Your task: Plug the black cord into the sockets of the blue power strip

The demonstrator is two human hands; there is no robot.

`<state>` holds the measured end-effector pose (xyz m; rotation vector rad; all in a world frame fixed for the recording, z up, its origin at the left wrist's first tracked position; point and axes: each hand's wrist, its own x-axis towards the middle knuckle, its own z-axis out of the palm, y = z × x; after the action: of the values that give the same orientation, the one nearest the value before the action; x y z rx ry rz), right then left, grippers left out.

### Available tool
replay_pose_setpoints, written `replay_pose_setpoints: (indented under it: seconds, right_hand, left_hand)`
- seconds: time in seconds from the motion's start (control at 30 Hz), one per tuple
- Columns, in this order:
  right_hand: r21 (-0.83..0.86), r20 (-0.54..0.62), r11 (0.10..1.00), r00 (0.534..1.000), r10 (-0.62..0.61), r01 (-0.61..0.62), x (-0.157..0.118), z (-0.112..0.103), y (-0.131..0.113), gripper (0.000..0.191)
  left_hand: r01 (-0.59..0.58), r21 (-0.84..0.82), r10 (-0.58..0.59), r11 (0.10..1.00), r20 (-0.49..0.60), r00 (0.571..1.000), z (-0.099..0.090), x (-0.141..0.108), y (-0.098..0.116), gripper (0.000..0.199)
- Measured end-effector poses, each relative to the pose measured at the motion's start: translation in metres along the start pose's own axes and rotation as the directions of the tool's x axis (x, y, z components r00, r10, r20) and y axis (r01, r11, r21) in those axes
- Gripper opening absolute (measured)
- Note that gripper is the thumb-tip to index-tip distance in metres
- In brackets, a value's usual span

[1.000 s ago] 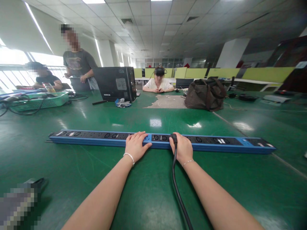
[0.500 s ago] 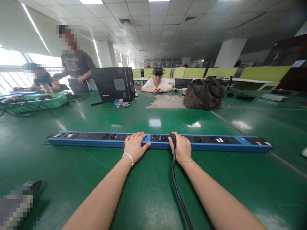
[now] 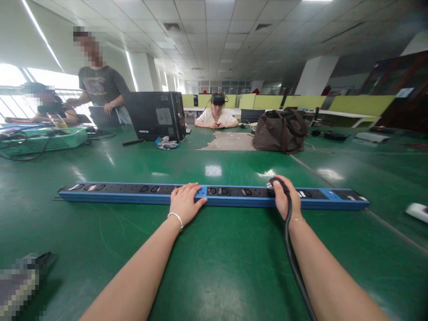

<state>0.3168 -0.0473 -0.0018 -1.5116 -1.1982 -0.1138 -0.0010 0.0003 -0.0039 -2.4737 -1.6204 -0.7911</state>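
Observation:
A long blue and black power strip [image 3: 234, 202] with several sockets lies across the green table. On its middle rests my left hand [image 3: 185, 203], fingers spread over the top and the thumb on the front edge. My right hand [image 3: 286, 198] is closed around a black plug [image 3: 277, 182], whose metal prongs show and point left. The plug is out of any socket, just above the strip's right half. From it a thick black cable [image 3: 290, 249] runs down past the wrist to the bottom edge.
Behind the strip on the green table [image 3: 160, 162] stand a black computer case [image 3: 157, 117], gloves [image 3: 166, 143], a brown bag [image 3: 280, 131] and a green basket [image 3: 63, 140] of cables. A white object [image 3: 417, 211] lies at right. People are at the far side and left.
My right hand has moved right along the strip with the plug, which has come up out of the socket area. My left hand stays on the strip. The view has shifted slightly.

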Motion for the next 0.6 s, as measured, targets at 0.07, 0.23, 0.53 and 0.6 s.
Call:
replay_pose_setpoints:
  seconds: [0.07, 0.23, 0.53, 0.6]
  right_hand:
    - [0.007, -0.044, 1.0, 0.999, 0.024, -0.024, 0.004, -0.008, 0.01, 0.043]
    - [-0.087, -0.047, 0.989, 0.992, 0.114, -0.118, 0.008, -0.025, 0.026, 0.04]
    - [-0.244, 0.132, 0.968, 0.987, 0.096, -0.061, 0.015, -0.036, 0.034, 0.039]
    - [-0.237, 0.155, 0.971, 0.986, 0.058, -0.02, 0.016, -0.038, 0.037, 0.04]
  left_hand:
    - [0.002, -0.001, -0.002, 1.0, 0.001, 1.0, 0.0, 0.0, 0.0, 0.04]
    - [0.002, 0.001, -0.002, 1.0, 0.004, 1.0, 0.0, 0.0, 0.0, 0.04]
    - [0.01, 0.006, -0.011, 1.0, 0.024, 1.0, 0.0, 0.0, 0.0, 0.041]
    - [0.007, 0.007, -0.007, 1.0, 0.022, 1.0, -0.001, 0.0, 0.0, 0.041]
